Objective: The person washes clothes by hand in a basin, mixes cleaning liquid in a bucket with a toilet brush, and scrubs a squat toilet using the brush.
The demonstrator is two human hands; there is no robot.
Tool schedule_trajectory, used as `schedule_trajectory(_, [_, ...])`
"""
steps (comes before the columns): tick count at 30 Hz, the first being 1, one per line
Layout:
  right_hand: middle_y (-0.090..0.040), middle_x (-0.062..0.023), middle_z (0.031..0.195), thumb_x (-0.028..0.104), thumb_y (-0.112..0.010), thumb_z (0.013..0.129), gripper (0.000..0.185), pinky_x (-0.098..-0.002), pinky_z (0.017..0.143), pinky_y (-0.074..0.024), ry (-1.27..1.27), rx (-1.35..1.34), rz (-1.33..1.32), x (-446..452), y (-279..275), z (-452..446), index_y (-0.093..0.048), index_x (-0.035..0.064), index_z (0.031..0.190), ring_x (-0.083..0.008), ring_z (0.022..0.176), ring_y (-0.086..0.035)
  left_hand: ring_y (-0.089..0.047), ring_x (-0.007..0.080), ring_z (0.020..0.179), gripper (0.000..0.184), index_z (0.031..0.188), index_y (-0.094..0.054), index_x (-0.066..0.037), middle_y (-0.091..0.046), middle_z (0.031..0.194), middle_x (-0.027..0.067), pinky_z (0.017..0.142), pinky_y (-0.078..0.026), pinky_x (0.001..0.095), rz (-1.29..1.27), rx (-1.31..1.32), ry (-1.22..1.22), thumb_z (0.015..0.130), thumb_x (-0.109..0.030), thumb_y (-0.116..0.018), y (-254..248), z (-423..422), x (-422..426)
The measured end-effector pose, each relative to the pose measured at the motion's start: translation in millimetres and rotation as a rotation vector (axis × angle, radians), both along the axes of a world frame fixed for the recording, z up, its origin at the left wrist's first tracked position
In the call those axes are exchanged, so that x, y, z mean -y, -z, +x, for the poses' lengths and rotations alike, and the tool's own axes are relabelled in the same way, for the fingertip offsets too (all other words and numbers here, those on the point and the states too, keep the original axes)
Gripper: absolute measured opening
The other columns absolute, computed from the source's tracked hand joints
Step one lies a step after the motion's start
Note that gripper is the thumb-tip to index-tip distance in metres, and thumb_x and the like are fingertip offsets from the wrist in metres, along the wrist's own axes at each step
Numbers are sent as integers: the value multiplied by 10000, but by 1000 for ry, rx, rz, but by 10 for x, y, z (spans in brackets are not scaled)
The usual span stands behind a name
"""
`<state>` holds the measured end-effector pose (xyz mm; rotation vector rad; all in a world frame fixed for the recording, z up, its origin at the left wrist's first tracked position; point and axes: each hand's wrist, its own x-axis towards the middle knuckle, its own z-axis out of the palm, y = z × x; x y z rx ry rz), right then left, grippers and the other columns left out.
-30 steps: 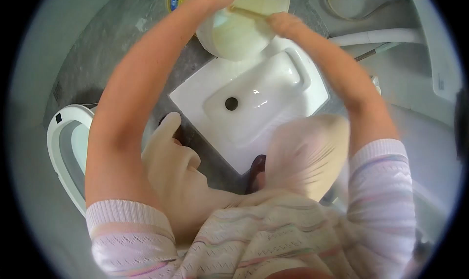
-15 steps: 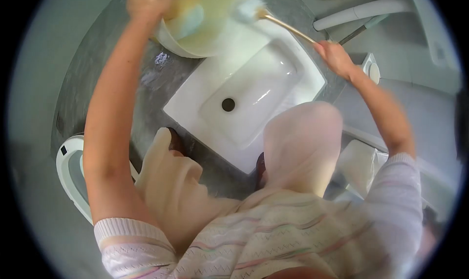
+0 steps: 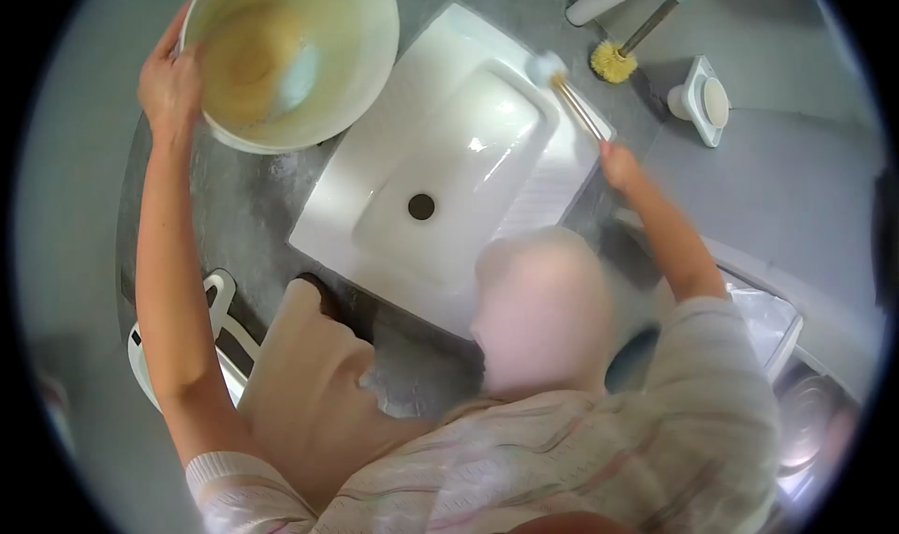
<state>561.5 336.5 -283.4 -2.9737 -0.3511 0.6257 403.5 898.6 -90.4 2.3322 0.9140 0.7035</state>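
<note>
R hand clamped on brush, by pan's R edge; long axis runs fwd-L, bristles over pan's far-R corner, contact unclear. L hand clamped on bucket, off pan's far-L side. R hand nearer pan.

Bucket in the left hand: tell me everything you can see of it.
The bucket is round, wide-mouthed and off-white, smooth like plastic, with its mouth facing the camera and its top cut off by the picture's edge. Inside are a yellow-brown area and a pale bluish patch; what they are is unclear. The left hand grips its rim. It appears beside the squat toilet; whether it rests on the floor cannot be told.
</note>
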Motion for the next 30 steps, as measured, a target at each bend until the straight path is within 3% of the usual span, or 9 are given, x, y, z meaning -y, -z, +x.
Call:
schedule_trajectory(3, [-580, -257, 774, 430, -283, 886, 585, -439, 717, -418, 24, -66, 48, 2, -173, 51, -584, -59, 770, -403, 787, -558, -577, 169, 895, 417, 1114, -571, -235, -617, 1009, 53, 819, -407, 248, -29, 12, -19, 706, -201, -488, 34, -46, -57])
schedule_trajectory(7, [-583, -250, 759, 469, -246, 875, 622, -427, 729, -425, -134, -84, 142, -1218, 110, 619, -599, -34, 780, -404, 784, -555, -579, 142, 870, 411, 1116, -567, -263, -625, 984, 48, 803, -408, 234, -73, -189, -66, 720, -193, -484, -67, 9, 10])
schedule_trajectory(16, [-562, -265, 931, 431, -237, 894, 576, -428, 845, -384, 250, -106, -9, 48, -94, -420, -579, -31, 939, -393, 947, -518, -568, 168, 920, 395, 1117, -561, -283, -608, 1028, 42, 830, -400, 259, 5, -45, 20, 738, -213, -476, 40, 61, 13])
schedule_trajectory(19, [-564, -267, 908, 431, -220, 893, 585, -431, 833, -392, -44, -157, 16, -834, -14, 218, -580, -29, 927, -399, 930, -517, -560, 172, 951, 390, 1115, -562, -281, -600, 1050, 39, 845, -393, 255, 92, -98, 42, 738, -213, -486, 69, 67, -107])
schedule_trajectory(21, [-567, -272, 852, 469, -198, 888, 648, -456, 769, -396, -21, -94, 47, -1224, 135, 491, -583, -47, 818, -420, 863, -524, -559, 178, 955, 387, 1113, -564, -281, -600, 1050, 40, 849, -392, 257, 36, -124, 22, 739, -222, -480, -29, 72, 4])
schedule_trajectory(23, [-580, -252, 861, 451, -216, 890, 601, -448, 784, -399, -282, -108, -29, -748, 229, 301, -579, -28, 883, -386, 863, -544, -559, 184, 955, 385, 1110, -566, -281, -601, 1048, 42, 851, -392, 260, 4, -115, 18, 739, -233, -474, -42, 48, 47])
schedule_trajectory(24, [-587, -244, 842, 469, -227, 883, 613, -445, 779, -401, 148, -307, 48, -453, 43, 40, -578, -34, 906, -386, 850, -552, -560, 187, 954, 385, 1109, -567, -281, -602, 1046, 43, 852, -392, 263, 1, -89, 17, 739, -238, -470, -23, 30, 44])
schedule_trajectory(28, [-566, -274, 895, 477, -229, 875, 625, -431, 806, -396, 362, -132, -49, 365, -63, -574, -583, -37, 904, -400, 922, -530, -539, 140, 705, 470, 1179, -506, -308, -606, 795, 81, 710, -422, 256, 43, 19, 21, 724, -191, -486, 102, -36, -64])
schedule_trajectory(30, [-560, -284, 903, 477, -228, 875, 629, -432, 818, -393, 317, -154, -16, 158, -30, -460, -584, -41, 903, -405, 944, -519, -557, 181, 866, 406, 1134, -546, -286, -606, 956, 57, 806, -404, 269, 28, -117, -33, 735, -251, -479, 44, -40, -137])
